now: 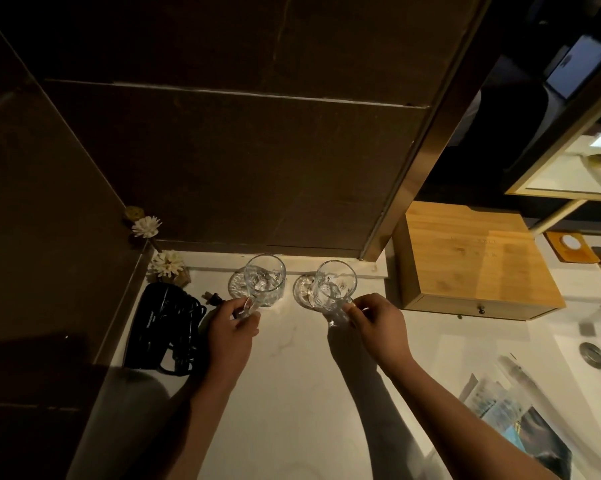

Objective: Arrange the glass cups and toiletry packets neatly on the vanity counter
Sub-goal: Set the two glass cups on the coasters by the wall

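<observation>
Clear glass handled cups (265, 280), two, fragile, slick: left hand (230, 332) and right hand (378, 327) pinched handles at six o'clock.

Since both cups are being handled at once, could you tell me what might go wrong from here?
1. Each hand, left and right, pinches only a handle, so the left glass cup or the right glass cup could tip or miss its coaster.
2. The cups stand close together and could knock.
3. The black corded appliance lies beside the left hand; its plug could snag.
</observation>
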Available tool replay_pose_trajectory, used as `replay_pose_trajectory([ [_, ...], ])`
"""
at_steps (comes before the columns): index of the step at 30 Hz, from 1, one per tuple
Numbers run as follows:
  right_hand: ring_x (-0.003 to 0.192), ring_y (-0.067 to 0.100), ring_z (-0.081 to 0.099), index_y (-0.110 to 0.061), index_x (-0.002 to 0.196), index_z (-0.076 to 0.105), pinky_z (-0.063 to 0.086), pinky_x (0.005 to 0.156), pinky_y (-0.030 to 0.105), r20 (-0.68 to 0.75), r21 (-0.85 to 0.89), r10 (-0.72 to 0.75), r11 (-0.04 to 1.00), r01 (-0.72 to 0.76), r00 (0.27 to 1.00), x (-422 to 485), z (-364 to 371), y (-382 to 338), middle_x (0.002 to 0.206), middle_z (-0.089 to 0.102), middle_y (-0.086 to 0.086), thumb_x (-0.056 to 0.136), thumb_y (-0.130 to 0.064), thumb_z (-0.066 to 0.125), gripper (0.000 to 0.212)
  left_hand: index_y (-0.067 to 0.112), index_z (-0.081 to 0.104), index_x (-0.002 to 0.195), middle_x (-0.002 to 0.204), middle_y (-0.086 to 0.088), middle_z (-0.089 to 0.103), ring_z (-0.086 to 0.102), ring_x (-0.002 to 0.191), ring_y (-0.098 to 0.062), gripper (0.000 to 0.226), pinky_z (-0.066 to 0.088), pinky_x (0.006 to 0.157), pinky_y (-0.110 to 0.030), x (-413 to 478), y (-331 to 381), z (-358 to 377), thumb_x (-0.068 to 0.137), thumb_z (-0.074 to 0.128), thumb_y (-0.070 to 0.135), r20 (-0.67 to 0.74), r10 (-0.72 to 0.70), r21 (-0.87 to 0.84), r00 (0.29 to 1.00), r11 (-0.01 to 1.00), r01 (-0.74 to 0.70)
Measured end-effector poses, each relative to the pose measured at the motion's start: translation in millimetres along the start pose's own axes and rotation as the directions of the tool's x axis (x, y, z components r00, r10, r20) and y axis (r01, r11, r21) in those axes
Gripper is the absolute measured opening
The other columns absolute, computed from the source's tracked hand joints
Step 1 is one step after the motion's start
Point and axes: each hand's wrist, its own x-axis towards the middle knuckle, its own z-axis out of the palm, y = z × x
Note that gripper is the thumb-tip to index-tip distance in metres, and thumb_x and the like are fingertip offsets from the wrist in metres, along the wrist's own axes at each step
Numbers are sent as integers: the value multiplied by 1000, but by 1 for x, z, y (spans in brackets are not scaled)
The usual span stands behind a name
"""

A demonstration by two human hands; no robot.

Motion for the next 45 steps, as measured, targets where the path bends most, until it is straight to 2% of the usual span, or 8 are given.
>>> replay_pose_trajectory([
  [4,74,16,69,-15,93,72,58,69,35,-28,22,3,1000,-2,1000,2,0,-2,88,73,3,90,-37,65,24,2,65,120,109,-12,68,66,82,-14,34,60,80,-42,-2,-1,-1,87,66,-4,0,-7,35,1000,999,7],
  [7,74,16,69,-16,93,72,59,70,38,-40,44,33,999,-31,999,3,3,-4,89,73,2,90,-39,65,25,0,67,119,107,-16,69,67,84,-17,30,63,71,-29,0,-4,-1,89,66,1,-9,16,22,1000,1000,-16],
  [11,75,17,68,-14,94,74,52,65,26,-73,61,64,996,-59,995,-2,11,-3,90,74,4,90,-35,66,23,1,69,118,103,-19,72,69,89,-19,28,61,64,-19,3,-9,-2,92,67,11,-25,51,-2,998,999,-51],
  [21,71,16,70,-18,87,73,59,72,37,-129,176,137,978,-113,982,-9,25,-13,82,74,1,88,-37,68,19,5,71,115,94,-8,73,70,87,-13,26,61,79,-41,3,-10,-5,91,69,14,-9,33,-13,999,999,-33],
  [29,70,15,69,-24,78,67,57,70,35,-124,174,128,979,-105,984,-18,32,-19,79,72,2,89,-38,67,17,6,72,115,93,-4,73,70,88,-10,26,61,67,-21,3,-11,-5,92,68,16,0,64,4,998,998,-64],
  [35,83,18,69,-18,103,70,60,76,40,-11,225,98,970,-93,995,-24,24,-6,96,72,1,84,-41,71,30,7,72,112,91,-1,72,70,87,-11,23,62,71,-25,1,-7,-5,93,67,17,4,70,9,998,998,-70],
  [38,97,17,62,-16,115,65,53,80,29,-71,12,-10,1000,11,997,-39,17,13,110,67,2,86,-37,70,36,7,72,111,97,-1,69,69,89,-15,21,62,69,-26,2,-6,-3,92,67,14,1,114,18,993,993,-114],
  [45,138,25,37,-17,136,51,36,113,45,-11,-421,-182,893,160,983,-66,31,50,149,45,4,95,-51,42,54,25,72,89,94,-6,69,71,86,-28,16,60,82,-44,1,-2,4,89,71,9,-44,153,31,987,988,-152],
])
